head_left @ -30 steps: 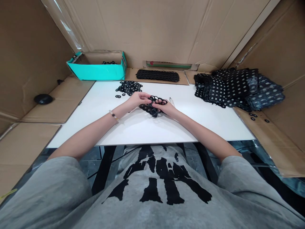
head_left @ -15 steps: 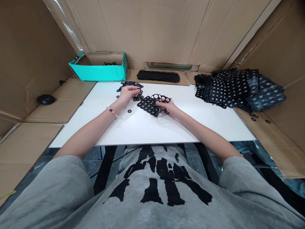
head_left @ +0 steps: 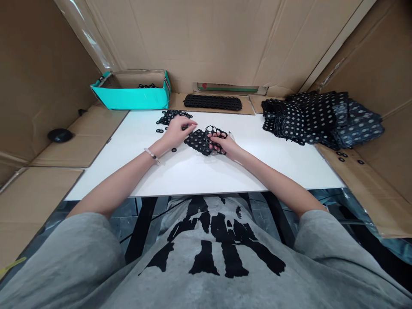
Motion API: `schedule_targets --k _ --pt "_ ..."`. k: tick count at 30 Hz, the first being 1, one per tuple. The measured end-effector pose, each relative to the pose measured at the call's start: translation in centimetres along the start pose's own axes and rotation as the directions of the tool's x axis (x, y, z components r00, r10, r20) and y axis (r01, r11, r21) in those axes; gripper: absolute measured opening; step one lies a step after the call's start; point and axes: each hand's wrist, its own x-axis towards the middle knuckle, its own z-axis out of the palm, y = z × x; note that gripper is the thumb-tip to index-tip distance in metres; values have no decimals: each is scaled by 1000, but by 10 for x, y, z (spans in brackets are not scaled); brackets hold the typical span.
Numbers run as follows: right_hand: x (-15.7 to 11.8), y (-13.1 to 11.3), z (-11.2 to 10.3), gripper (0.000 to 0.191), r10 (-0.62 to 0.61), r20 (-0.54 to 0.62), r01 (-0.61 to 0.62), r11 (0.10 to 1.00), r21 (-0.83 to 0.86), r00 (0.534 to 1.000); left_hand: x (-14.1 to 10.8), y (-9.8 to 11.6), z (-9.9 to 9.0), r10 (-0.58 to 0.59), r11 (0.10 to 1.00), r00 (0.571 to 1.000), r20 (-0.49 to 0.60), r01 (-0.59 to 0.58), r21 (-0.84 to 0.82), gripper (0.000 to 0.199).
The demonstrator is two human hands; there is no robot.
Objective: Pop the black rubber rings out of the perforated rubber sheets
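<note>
A black perforated rubber sheet [head_left: 199, 142] lies bunched on the white table [head_left: 257, 171], with one end lifted. My right hand [head_left: 222, 143] is shut on its raised, holed end. My left hand [head_left: 178, 131] rests just left of the sheet, fingers together and pointing right, almost touching it. Those fingertips are at the near edge of a loose heap of small black rubber rings [head_left: 170, 117]. Whether that hand pinches a ring, I cannot tell. One single ring [head_left: 174, 149] lies by my left wrist.
A teal cardboard box [head_left: 128, 101] holding some black pieces stands beyond the table. Next to it lies a flat black sheet [head_left: 212, 102] on cardboard. A large stack of dotted black sheets [head_left: 322, 118] sits at the right, with a few rings [head_left: 341, 157] on cardboard below.
My left hand has moved right off the ring heap, to beside the sheet. The sheet lies a little lower on the table, still held in my right hand.
</note>
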Motion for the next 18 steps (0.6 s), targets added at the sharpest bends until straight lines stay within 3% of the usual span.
schedule_targets --k 3,5,10,14,16,18 --pt "1 1 1 5 -34 18 34 999 11 999 -13 25 20 31 993 975 219 -6 -114 34" --pt "2 2 1 6 -44 33 44 999 18 998 -17 31 28 11 986 970 243 29 -162 39" --pt "3 3 1 30 -75 -22 75 997 8 997 -12 25 27 -176 900 964 200 240 -363 48" --pt "6 6 -2 30 -92 -1 92 994 -66 996 -3 15 25 -247 860 949 193 307 -408 49" --pt "8 8 -4 32 -93 -10 92 993 -73 996 2 8 23 -280 866 952 124 306 -396 38" --pt "9 9 -6 31 -102 -9 101 992 -73 995 9 -5 16 -335 869 942 -17 302 -391 26"
